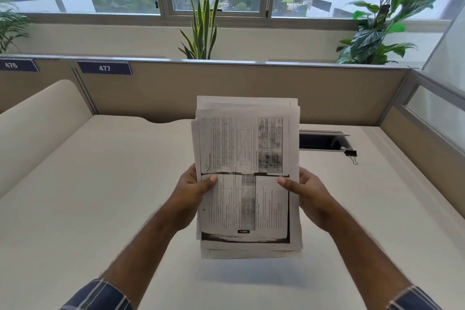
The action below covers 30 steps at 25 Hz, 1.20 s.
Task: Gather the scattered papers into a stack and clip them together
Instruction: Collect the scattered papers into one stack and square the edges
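Cream desk (pixel 100 196) spreads under my two hands. One paper stack (pixel 247 176), edges uneven, stands upright between them: my left hand (pixel 191 199) and right hand (pixel 310 199) each close on a side, thumbs on the front sheet. I judge gathering done, squaring underway. Next calls for freeing my right hand to fetch the one binder clip (pixel 351 155), beyond it.

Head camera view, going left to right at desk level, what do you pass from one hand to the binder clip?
Left hand → stack of papers, held in both hands → right hand → open cable hatch → black binder clip lying on the desk.
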Available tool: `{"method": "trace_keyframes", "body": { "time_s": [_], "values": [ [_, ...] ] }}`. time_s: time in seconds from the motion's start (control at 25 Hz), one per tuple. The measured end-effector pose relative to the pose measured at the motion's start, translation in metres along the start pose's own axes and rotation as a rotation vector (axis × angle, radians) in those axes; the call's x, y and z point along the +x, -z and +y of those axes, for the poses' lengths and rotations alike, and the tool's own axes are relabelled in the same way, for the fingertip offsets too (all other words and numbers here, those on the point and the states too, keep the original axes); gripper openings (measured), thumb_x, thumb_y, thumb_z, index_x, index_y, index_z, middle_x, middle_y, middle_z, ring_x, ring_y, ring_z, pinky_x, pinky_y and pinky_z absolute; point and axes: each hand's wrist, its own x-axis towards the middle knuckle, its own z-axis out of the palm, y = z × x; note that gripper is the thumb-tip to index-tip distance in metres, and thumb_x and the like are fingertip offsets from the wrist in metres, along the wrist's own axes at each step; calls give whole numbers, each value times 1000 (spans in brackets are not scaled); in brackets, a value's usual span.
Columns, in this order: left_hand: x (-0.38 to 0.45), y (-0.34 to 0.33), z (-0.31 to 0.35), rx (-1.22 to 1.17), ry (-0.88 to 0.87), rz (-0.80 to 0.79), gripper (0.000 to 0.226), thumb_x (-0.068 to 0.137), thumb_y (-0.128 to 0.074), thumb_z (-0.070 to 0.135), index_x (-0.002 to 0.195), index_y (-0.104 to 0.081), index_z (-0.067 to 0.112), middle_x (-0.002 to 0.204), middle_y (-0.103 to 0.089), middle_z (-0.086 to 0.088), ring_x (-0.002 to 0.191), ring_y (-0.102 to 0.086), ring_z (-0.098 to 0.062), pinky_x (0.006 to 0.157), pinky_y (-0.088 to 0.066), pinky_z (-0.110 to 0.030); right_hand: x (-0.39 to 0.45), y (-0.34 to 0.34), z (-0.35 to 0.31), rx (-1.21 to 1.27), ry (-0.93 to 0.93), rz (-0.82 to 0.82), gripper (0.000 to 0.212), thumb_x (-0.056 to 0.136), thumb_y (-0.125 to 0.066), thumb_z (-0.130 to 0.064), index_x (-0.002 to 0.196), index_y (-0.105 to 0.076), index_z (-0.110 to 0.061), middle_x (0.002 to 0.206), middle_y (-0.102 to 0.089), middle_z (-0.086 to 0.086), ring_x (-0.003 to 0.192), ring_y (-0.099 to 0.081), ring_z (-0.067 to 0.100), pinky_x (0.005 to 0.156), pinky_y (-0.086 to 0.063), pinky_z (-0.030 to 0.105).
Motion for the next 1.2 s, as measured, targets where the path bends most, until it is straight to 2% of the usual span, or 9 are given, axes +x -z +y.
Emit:
{"method": "trace_keyframes", "body": {
  "time_s": [0.08, 0.2, 0.32, 0.44, 0.64, 0.8, 0.96, 1.08, 1.2],
  "values": [
    [-2, -5, -2, 3, -8, -15, 32, 100, -53, 5, 130, -56, 13, 120, -72, -13, 105, -70, -37, 85, -60, -54, 3, -4, -9, 88, 46, 56, 34, 78, -79, -19, 111, -70, -22, 111, -75, 9, 100, -73, 29, 81, -61, 45],
    [-4, -11, -8, 14, -25, 22, 25, 99, -54, 6, 122, -61, 14, 113, -74, -9, 104, -71, -32, 79, -62, -45, 3, -12, -6, -27, 144, 177, 25, 82, -74, -8, 97, -77, -29, 101, -78, 5, 93, -74, 28, 77, -62, 45],
    [-6, -12, -14, 126, -56, 61, 23, 99, -56, 4, 113, -66, 19, 108, -76, -1, 106, -70, -28, 77, -62, -36, -4, -17, 4, -72, 248, 245, 29, 82, -73, -11, 89, -79, -38, 96, -79, -2, 88, -75, 24, 67, -63, 34],
    [-10, -13, -14, 220, -76, 14, 25, 93, -66, 7, 115, -67, 20, 112, -76, -2, 111, -69, -27, 86, -61, -40, -13, -14, 11, -81, 256, 238, 26, 71, -83, -15, 89, -79, -34, 97, -79, 1, 92, -74, 26, 68, -62, 32],
    [-19, -26, 15, 230, -250, 14, 55, 68, -85, 36, 117, -62, 27, 112, -74, -1, 106, -71, -22, 80, -63, -37, -20, -7, -15, -44, 382, 172, 38, 65, -84, -27, 101, -74, -21, 103, -77, 9, 96, -74, 29, 72, -60, 33],
    [-19, -41, 38, 145, -470, 142, 49, 73, -74, 49, 113, -62, 23, 95, -72, 6, 86, -72, -12, 61, -57, -21, -21, -18, -42, 5, 496, 264, 40, 69, -75, -39, 105, -71, -22, 90, -75, 1, 82, -72, 22, 64, -58, 29],
    [-11, -59, 48, 132, -442, 325, 42, 80, -54, 62, 88, -65, 23, 72, -67, 11, 64, -66, -5, 50, -47, -15, -16, -35, -55, 21, 543, 484, 38, 79, -57, -55, 86, -73, -21, 73, -67, 0, 66, -65, 20, 53, -50, 24],
    [-4, -63, 44, 113, -345, 411, 30, 84, -56, 49, 78, -65, 21, 62, -67, 10, 57, -67, -4, 46, -46, -16, -10, -44, -53, -11, 499, 594, 31, 83, -58, -41, 69, -70, -17, 58, -63, -1, 54, -62, 18, 47, -47, 26],
    [1, -61, 41, 120, -319, 402, 28, 84, -54, 42, 80, -65, 18, 62, -67, 9, 57, -67, -5, 47, -47, -18, -7, -45, -49, -40, 476, 627, 21, 81, -56, -30, 67, -68, -21, 59, -65, -7, 56, -65, 12, 49, -49, 24]
  ]
}}
